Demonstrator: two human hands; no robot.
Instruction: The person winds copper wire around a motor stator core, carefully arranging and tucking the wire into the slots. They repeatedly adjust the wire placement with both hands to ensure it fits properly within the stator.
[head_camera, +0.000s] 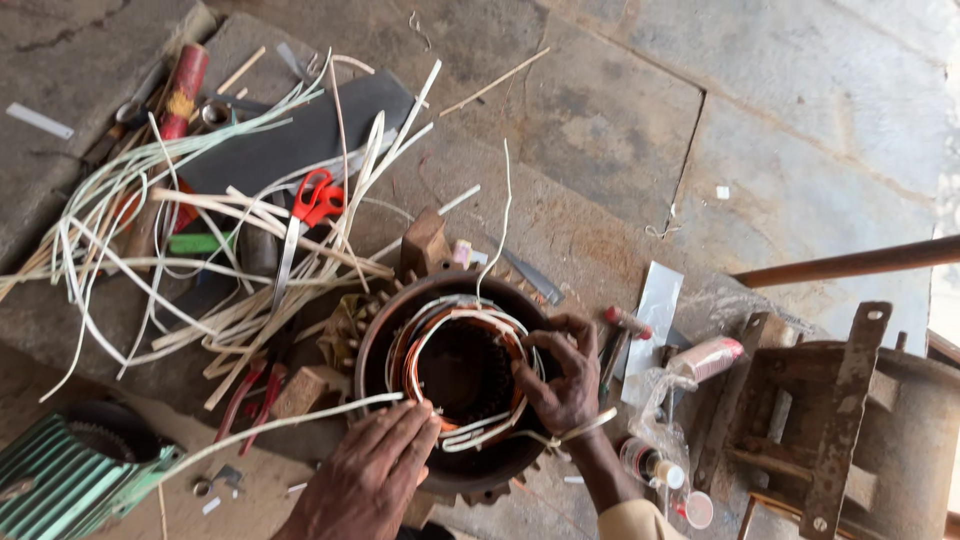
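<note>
Copper-orange windings, white sleeving, rust all round

Stator (455, 375): dark rusty-brown shell, copper-orange coils w/ white sleeves inside. Up-left of stator, scissors (316, 198) w/ red handles on a cream-white strip tangle (200, 240). Far left of it, pale-green ribbed housing (70, 480). Right of stator, rust-brown casing (850, 430) & a pinkish-white spool (705, 358).

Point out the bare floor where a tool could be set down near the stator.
Bare stone floor lies beyond the stator, between the white strips and the brown rod. Crowded: the strip pile with red scissors, and beside the right hand.
</note>
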